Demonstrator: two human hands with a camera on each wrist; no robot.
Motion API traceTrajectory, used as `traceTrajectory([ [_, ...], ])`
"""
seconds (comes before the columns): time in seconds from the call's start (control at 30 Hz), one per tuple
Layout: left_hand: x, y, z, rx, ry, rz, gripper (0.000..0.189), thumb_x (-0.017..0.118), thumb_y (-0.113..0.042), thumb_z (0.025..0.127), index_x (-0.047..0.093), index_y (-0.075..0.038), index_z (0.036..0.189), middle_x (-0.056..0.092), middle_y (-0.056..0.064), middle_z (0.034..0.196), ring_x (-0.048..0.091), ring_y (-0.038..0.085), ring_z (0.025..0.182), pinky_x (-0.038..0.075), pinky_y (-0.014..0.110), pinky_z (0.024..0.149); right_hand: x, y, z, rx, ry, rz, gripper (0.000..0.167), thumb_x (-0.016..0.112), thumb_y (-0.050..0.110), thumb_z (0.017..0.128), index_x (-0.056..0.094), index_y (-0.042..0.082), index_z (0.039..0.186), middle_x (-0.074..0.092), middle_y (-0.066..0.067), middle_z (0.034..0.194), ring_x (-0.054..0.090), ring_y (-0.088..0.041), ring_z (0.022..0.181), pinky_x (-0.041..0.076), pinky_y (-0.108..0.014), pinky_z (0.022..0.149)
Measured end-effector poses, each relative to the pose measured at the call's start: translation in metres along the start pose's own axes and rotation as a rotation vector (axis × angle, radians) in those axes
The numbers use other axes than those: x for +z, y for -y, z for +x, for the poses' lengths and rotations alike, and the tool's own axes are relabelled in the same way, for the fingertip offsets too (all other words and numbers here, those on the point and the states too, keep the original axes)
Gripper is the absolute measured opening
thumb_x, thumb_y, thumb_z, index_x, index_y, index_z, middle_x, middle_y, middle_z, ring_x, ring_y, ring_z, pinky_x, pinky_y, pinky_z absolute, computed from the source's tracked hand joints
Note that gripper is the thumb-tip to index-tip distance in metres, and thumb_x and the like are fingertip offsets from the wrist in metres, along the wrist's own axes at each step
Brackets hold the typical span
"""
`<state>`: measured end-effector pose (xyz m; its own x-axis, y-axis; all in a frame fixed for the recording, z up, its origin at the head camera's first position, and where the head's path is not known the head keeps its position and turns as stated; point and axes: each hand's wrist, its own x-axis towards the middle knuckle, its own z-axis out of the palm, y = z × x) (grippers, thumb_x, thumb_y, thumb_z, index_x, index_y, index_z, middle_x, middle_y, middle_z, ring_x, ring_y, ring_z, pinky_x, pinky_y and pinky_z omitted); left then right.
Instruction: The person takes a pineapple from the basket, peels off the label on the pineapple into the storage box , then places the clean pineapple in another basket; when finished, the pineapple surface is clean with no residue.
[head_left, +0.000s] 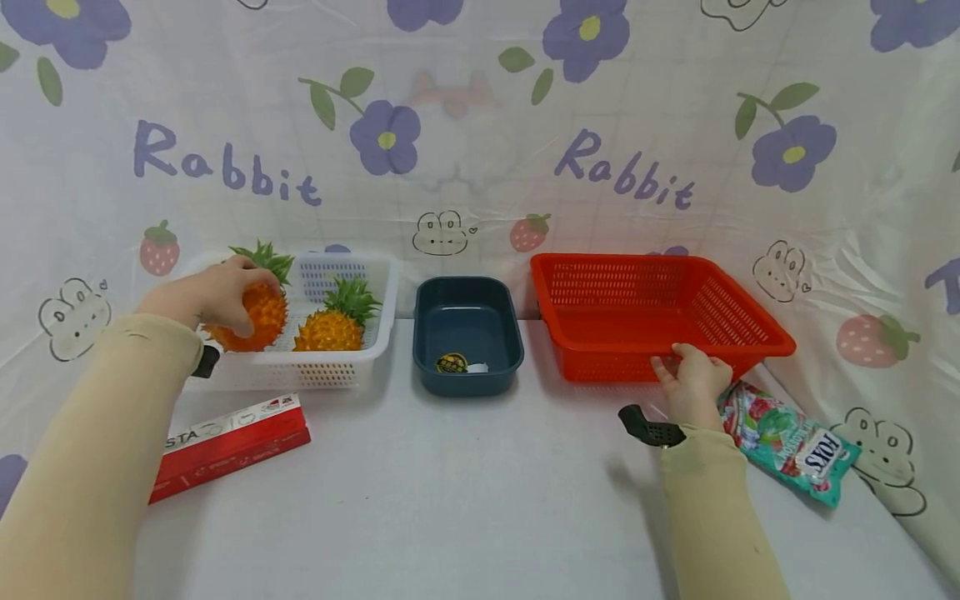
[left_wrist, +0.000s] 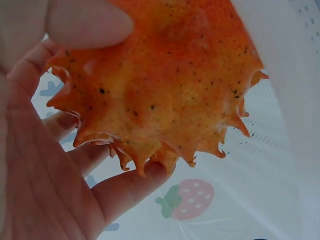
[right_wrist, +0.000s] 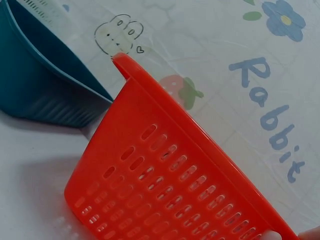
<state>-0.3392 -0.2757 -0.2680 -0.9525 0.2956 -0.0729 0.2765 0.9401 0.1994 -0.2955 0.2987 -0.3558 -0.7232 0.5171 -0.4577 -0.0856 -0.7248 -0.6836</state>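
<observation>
My left hand (head_left: 217, 292) grips an orange toy pineapple (head_left: 264, 317) inside the white basket (head_left: 378, 333). In the left wrist view, the thumb lies over the spiky pineapple (left_wrist: 165, 85) and the other fingers curve underneath. A yellower pineapple (head_left: 330, 331) with a green crown rests beside it in the basket. My right hand (head_left: 696, 385) pinches the front rim of the red basket (head_left: 600, 348). In the right wrist view, only its fingertips (right_wrist: 270, 235) show, at the rim of the red basket (right_wrist: 150, 165).
Between the baskets stands a dark blue bin (head_left: 467, 383) holding a small round yellow-and-black item (head_left: 452, 362) and something white. A red-and-white box (head_left: 232, 446) lies before the white basket. A teal FOX'S bag (head_left: 791, 446) lies right of my right hand. A printed curtain (head_left: 480, 108) hangs behind.
</observation>
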Motion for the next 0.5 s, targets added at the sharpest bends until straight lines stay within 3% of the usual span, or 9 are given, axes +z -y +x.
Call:
traceTrajectory([
  [0.23,0.0044,-0.0002,-0.0015,-0.024,0.026,-0.012,0.063,0.070,-0.003,0.062,0.052,-0.012,0.122,0.025,0.030,0.132,0.042,0.049,0.101,0.051,0.049,0.071,-0.0006,-0.0009,0.0002,0.004,-0.002,-0.004,0.071,0.064,0.004,0.084,0.022,0.029,0.134,0.031,0.007,0.116,0.044,-0.017,0.102,0.052,-0.029,0.080],
  [0.5,0.0065,-0.0027,0.0018,0.025,0.022,-0.035,0.053,0.059,-0.021,0.078,0.049,-0.009,0.128,0.022,0.034,0.138,0.041,0.051,0.111,0.040,0.062,0.085,-0.0009,-0.0005,-0.0008,0.013,0.008,-0.010,0.068,0.064,0.005,0.084,0.022,0.030,0.131,0.030,0.007,0.118,0.043,-0.016,0.105,0.051,-0.029,0.084],
])
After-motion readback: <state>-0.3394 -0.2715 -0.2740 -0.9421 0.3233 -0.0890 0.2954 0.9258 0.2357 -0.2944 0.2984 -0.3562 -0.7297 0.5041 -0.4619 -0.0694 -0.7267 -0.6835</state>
